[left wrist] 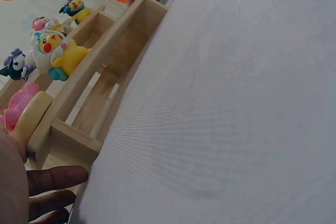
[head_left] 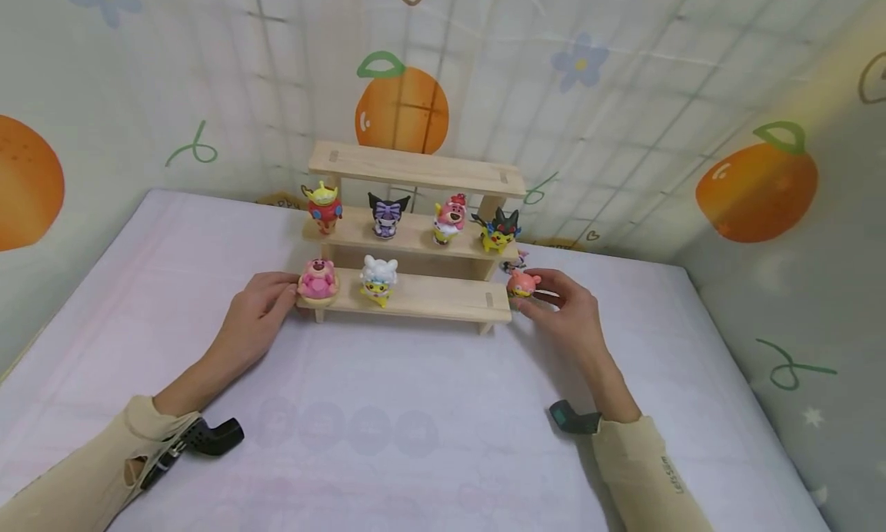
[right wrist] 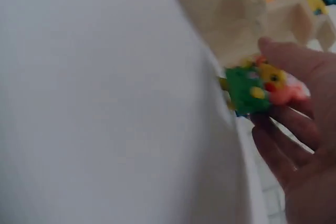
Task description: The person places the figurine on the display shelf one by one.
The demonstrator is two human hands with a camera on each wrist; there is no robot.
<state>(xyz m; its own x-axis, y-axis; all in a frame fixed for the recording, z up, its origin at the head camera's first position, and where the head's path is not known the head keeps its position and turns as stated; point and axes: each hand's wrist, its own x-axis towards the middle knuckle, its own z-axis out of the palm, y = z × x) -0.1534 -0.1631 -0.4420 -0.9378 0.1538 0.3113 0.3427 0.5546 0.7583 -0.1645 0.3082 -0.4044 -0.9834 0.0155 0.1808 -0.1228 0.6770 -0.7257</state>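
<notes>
A three-tier wooden display shelf [head_left: 429,294] stands on the table. My left hand [head_left: 259,309] touches the left end of its lowest tier, beside a pink bear figurine [head_left: 319,280]. In the left wrist view that hand's fingers [left wrist: 58,178] extend fairly straight past the shelf's end. At the other end, my right hand [head_left: 569,305] holds a small figurine [head_left: 523,284] with a coral-pink hood and yellow face between thumb and fingers. Its green base [right wrist: 245,88] shows in the right wrist view. A white-hooded yellow figurine [head_left: 378,280] stands on the lowest tier.
On the middle tier stand a red-and-green figurine [head_left: 324,207], a purple-and-black one [head_left: 388,215], a pink one with a red hat [head_left: 451,218] and a yellow one with a dark hood [head_left: 498,231]. Another small figurine [head_left: 515,261] is partly hidden behind the shelf's right end.
</notes>
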